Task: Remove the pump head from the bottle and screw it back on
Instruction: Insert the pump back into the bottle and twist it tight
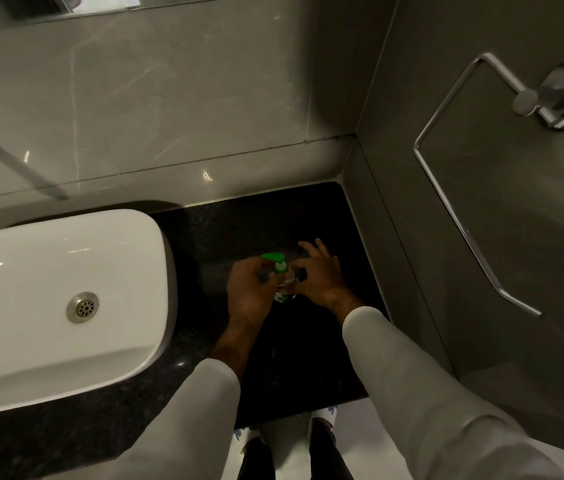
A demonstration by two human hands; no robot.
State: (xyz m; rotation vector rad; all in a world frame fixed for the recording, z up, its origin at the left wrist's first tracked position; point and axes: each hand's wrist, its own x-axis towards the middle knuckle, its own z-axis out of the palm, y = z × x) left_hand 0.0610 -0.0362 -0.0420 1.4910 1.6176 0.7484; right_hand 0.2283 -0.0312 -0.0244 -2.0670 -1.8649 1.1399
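Observation:
A small clear bottle [285, 292] with a green and white label stands on the black granite counter [294, 216]. Its green pump head [275, 260] sits on top, nozzle pointing left. My left hand [251, 289] is wrapped around the bottle's left side, just below the pump. My right hand [318, 275] is at the bottle's right side, thumb and forefinger near the pump collar, the other fingers spread. Whether the right fingers pinch the collar is hidden.
A white basin [48, 299] with a metal drain [82, 307] stands left of the bottle. Grey tiled walls close the back and right; a chrome towel ring [453, 188] hangs on the right wall. The counter's front edge is near my sleeves.

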